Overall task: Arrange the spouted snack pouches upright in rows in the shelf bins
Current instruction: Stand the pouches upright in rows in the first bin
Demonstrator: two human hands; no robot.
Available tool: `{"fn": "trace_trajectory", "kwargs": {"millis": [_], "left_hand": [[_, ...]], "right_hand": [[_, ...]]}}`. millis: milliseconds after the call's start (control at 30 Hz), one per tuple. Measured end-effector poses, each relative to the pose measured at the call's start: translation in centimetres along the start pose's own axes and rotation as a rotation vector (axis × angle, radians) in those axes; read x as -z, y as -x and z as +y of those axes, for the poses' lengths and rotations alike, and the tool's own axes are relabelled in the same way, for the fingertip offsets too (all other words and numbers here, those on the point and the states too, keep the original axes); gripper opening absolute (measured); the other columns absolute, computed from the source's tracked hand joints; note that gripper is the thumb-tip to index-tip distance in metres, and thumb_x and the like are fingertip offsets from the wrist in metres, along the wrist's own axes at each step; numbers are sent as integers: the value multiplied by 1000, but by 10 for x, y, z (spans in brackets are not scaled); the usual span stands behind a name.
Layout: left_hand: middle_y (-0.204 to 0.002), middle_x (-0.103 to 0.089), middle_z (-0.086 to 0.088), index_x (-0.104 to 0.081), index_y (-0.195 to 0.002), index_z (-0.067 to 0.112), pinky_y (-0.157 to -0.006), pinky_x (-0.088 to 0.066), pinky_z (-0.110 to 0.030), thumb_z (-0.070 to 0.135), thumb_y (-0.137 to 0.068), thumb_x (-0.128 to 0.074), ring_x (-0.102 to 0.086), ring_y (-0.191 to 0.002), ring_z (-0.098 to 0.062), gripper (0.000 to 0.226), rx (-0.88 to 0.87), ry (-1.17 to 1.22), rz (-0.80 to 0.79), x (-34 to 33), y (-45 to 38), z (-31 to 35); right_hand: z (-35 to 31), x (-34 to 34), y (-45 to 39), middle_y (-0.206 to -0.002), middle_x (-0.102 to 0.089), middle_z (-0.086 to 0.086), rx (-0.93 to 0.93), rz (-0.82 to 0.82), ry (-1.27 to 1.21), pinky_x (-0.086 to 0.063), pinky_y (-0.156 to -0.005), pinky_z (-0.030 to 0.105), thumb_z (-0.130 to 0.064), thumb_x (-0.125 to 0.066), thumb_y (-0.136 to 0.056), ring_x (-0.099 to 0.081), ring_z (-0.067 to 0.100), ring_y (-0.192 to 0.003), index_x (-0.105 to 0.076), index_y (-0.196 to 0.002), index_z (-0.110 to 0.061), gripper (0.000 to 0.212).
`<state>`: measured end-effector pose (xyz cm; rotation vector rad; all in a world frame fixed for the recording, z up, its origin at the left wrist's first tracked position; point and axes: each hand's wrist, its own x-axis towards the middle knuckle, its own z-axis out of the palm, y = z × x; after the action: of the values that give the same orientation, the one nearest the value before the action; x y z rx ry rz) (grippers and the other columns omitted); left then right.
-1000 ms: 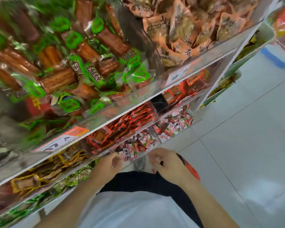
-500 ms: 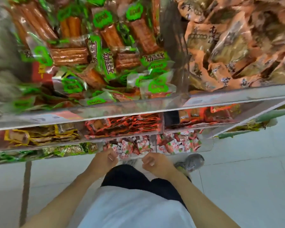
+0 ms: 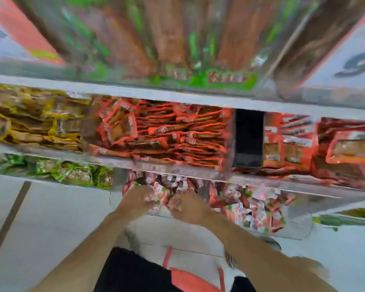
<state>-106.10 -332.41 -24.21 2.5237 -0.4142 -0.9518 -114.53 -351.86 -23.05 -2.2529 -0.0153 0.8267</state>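
Shop shelving [image 3: 177,98] fills the blurred view, stacked in tiers over pale floor tiles. Left hand [image 3: 136,200] and right hand [image 3: 187,207] both reach into the lowest bin [image 3: 299,230], among red-and-white snack pouches [image 3: 259,209] lying jumbled; whether either grips one, I cannot tell. Sorting seems just begun; next, stand one upright. Since half a second ago, both hands have come forward into the bin.

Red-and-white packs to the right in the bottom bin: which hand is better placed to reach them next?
Right, probably. The right hand lies nearer that heap of red-and-white packs; the left hand is at the bin's left end and would have to cross over. Blur hides both grips.
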Motion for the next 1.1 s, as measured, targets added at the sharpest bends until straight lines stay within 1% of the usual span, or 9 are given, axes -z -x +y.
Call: {"fn": "trace_trajectory", "kwargs": {"millis": [67,167,333,533,700,800,933,1033,1100], "left_hand": [[-107,-62,5,-63,-113,19,-82,-39,-8,27,-85,-71,-59,-105,-14,30,-90,-90,-27,-13,-20,-21],[-120,-63,-4,-60,-123,15,-97,-40,-34,33,-91,-62,-57,-113,-24,37,-139,-287,-87,-32,-47,-46],[-71,-60,6,-68,-76,21,-57,-36,-13,35,-80,-76,-55,-67,-5,17,-323,-206,-19,-48,-66,-84],[-71,-62,13,-71,-79,31,-60,-41,-17,41,-77,-79,-57,-68,1,13,-466,-84,75,-54,-56,-100],[-85,-69,10,-72,-98,25,-71,-51,-20,40,-68,-84,-64,-78,-6,35,-384,-2,294,-40,-34,-102],[-96,-66,1,-69,-108,20,-76,-48,-28,32,-74,-83,-62,-87,-17,39,-353,-199,448,-23,-29,-105],[-108,-62,-4,-63,-119,19,-78,-43,-29,33,-69,-84,-57,-99,-22,56,-328,-461,328,-17,-32,-111],[-124,-59,-4,-53,-135,20,-89,-39,-24,32,-66,-87,-54,-115,-22,78,-344,-442,260,-22,-38,-110],[-115,-54,-4,-48,-139,24,-92,-40,-27,31,-63,-89,-53,-114,-25,86,-330,-435,270,-26,-45,-111]], "right_hand": [[14,-19,-37,-94,-68,6,36,150,110,-41,-69,12,-10,-63,-83,-60,10,-79,-72,-96,-15,16],[22,-36,-82,-111,-67,5,59,284,74,-51,-79,27,-27,-65,-87,-63,22,-97,-60,-122,-18,36],[39,-64,-128,-109,-64,12,130,391,306,-51,-80,39,-43,-65,-85,-56,32,-107,-48,-130,-21,53],[46,-81,-123,-134,-54,7,156,505,297,-43,-101,37,-42,-70,-84,-47,26,-126,-49,-137,-22,60],[47,-78,-97,-112,-48,-3,143,579,283,-41,-85,31,-42,-75,-79,-49,18,-110,-54,-126,-21,55],[47,-75,-83,-112,-44,-4,131,597,308,-44,-85,33,-42,-79,-75,-47,14,-107,-54,-118,-22,53],[43,-72,-76,-123,-41,-5,153,622,446,-40,-92,29,-43,-82,-69,-44,14,-116,-55,-116,-25,56],[32,-75,-80,-124,-43,-10,286,653,451,-39,-91,26,-37,-80,-73,-45,11,-117,-52,-117,-32,53],[26,-82,-86,-123,-45,-13,398,612,455,-38,-97,25,-38,-79,-75,-44,7,-116,-51,-118,-35,51]]}}
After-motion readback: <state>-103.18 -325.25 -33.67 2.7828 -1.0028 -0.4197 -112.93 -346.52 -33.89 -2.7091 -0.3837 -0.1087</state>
